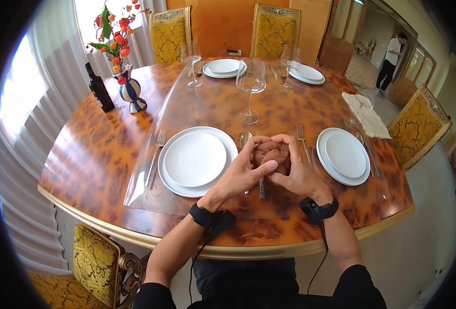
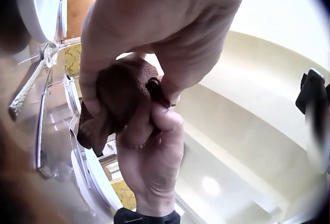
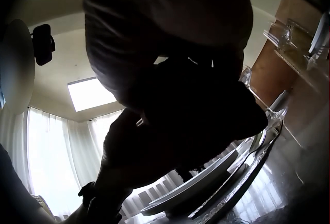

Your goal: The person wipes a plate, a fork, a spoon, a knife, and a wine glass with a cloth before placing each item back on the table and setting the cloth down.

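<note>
A brown cloth napkin [image 1: 269, 154], bunched into a twisted bundle, is held up between both hands over the near part of the table. My left hand [image 1: 238, 178] grips it from the left, thumb across its front. From the other side my right hand [image 1: 301, 172] curls its fingers round the cloth. In the left wrist view the napkin [image 2: 124, 92] shows a woven texture and loose folds, with the fingertips of both hands pinching it. It appears only as a dark shape in the right wrist view. Cutlery lies below the hands, including a spoon [image 1: 245, 138], partly hidden.
Stacked white plates [image 1: 196, 157] lie left of the hands, more plates [image 1: 345, 156] to the right. A fork [image 1: 155, 157] and another fork [image 1: 303, 143] flank them. A wine glass [image 1: 250, 85] stands just beyond. Farther back are a bottle [image 1: 99, 90], a vase [image 1: 131, 92] and a beige runner [image 1: 366, 114].
</note>
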Demonstrator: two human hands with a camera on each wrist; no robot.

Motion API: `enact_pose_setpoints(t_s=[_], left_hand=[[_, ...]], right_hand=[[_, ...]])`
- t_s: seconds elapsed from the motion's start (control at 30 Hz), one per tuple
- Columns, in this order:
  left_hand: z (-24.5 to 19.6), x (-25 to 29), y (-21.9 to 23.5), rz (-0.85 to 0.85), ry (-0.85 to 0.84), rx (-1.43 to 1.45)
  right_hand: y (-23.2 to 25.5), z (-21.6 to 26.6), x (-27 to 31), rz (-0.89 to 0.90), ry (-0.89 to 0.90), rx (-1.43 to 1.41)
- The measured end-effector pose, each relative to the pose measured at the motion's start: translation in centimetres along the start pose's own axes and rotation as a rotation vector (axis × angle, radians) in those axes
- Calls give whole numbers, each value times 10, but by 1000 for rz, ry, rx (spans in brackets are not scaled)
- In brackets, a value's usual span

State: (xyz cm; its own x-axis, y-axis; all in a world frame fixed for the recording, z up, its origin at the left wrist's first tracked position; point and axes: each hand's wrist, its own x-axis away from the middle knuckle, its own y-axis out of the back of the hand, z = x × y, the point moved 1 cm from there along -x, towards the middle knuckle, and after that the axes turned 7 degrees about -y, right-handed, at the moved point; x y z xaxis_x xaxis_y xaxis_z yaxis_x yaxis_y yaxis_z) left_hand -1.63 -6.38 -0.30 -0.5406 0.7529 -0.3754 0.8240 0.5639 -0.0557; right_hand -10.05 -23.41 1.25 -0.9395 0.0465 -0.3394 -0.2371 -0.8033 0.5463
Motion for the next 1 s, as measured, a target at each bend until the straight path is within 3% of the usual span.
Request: enact_pose_setpoints(t_s=[0.07, 0.17, 0.3, 0.37, 0.4, 0.5, 0.57, 0.7, 0.77, 0.83, 0.87, 0.97, 1.0], left_hand=[[-9, 0, -6, 27, 13, 22], [-4, -1, -10, 44, -32, 56], [0, 5, -3, 1, -116, 30], [-7, 10, 2, -18, -101, 60], [-17, 15, 2, -70, -88, 228], [-46, 39, 45, -218, -233, -233], [-86, 64, 72, -419, -199, -421], [-101, 120, 177, -684, -137, -751], [-98, 150, 234, -665, -55, -896], [-86, 173, 273, -749, -8, -877], [-82, 180, 285, -786, 99, -872], [-66, 192, 307, -673, 188, -902], [-63, 195, 312, -712, 202, -882]], right_hand=[[6, -9, 3, -43, 45, 92], [7, -6, 6, 161, -77, -281], [2, -1, 7, 194, -65, -263], [5, 9, 9, 156, -50, -109], [6, -5, 10, 142, -47, -170], [11, -17, 6, 45, -82, -320], [16, -22, 1, -78, -101, -293], [21, -51, -2, -250, -145, -118], [17, -48, -4, -303, -96, -69], [17, -48, -4, -330, -140, -72], [18, -52, -4, -335, -153, -65], [20, -58, -5, -359, -187, -46], [22, -61, -5, -362, -201, -46]])
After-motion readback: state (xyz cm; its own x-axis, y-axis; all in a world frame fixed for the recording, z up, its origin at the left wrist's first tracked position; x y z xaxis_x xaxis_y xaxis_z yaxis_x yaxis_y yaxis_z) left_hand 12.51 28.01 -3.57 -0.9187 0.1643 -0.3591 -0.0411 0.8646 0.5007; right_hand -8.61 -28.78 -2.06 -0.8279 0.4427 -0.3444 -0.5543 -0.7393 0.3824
